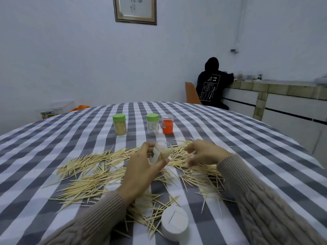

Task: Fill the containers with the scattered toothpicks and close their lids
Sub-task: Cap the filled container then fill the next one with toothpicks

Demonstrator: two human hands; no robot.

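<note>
My left hand (pixel 141 167) is at the middle of the frame, fingers and thumb curled round a clear jar (pixel 160 152) that I hold tilted, its open mouth toward the upper right; it is already partly packed with toothpicks. My right hand (pixel 203 152) is just to the right of it, fingers bent loosely down over the toothpicks (pixel 92 175); they look blurred, so I cannot tell whether they pinch any.

The loose toothpicks lie spread across the checked tablecloth (pixel 53 138), from the left of centre to under my right sleeve and down toward the lower middle. A white lid (pixel 174 225) sits among them at the lower centre.

Higher in the frame, past my hands, stand three upright jars: a green-lidded jar (pixel 120 124) full of toothpicks on the left, a second green-lidded jar (pixel 152 123) nearly empty, and touching or just beside it an orange jar (pixel 167 124).

At the upper right, a person in a dark hoodie (pixel 212 85) sits by a counter.
</note>
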